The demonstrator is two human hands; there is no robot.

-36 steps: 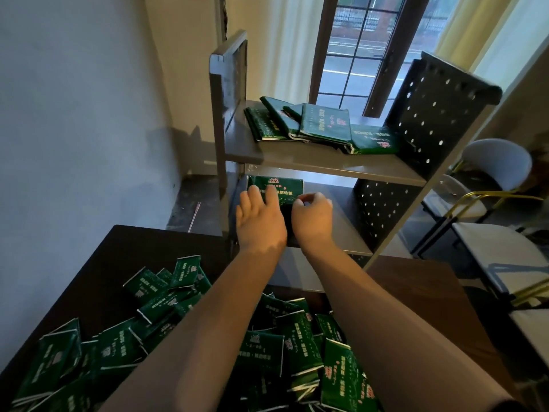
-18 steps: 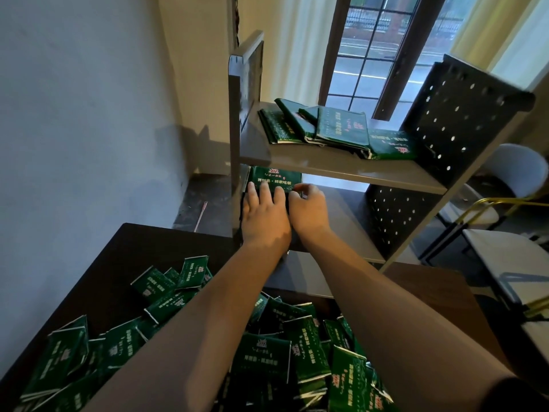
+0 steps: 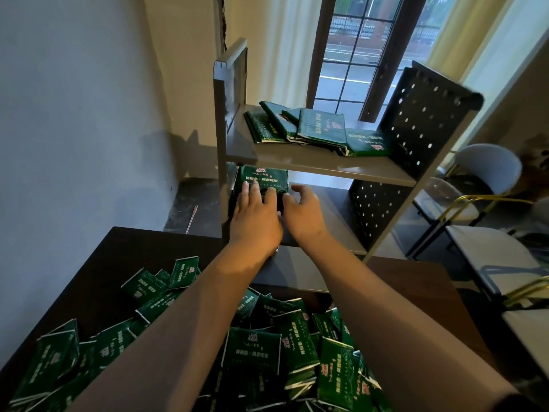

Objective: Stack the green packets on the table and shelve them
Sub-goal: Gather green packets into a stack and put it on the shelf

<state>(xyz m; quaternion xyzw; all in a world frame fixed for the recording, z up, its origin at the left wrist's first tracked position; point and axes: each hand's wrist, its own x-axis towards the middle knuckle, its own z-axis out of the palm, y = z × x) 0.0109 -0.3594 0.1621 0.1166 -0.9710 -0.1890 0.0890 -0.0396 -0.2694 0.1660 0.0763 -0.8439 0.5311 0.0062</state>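
Green stack [image 3: 263, 177] under left hand [image 3: 255, 217], right hand [image 3: 304, 217] now uncurled.

Dim room; window [image 3: 356, 55] backlight; wide-angle edge distortion.

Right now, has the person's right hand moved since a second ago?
Yes, slightly. The right hand has uncurled and edged right, off the stack of green packets, toward the black perforated side panel.

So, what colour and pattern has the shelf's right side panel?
The side panel is black, with rows of small round holes; the head view shows it well.
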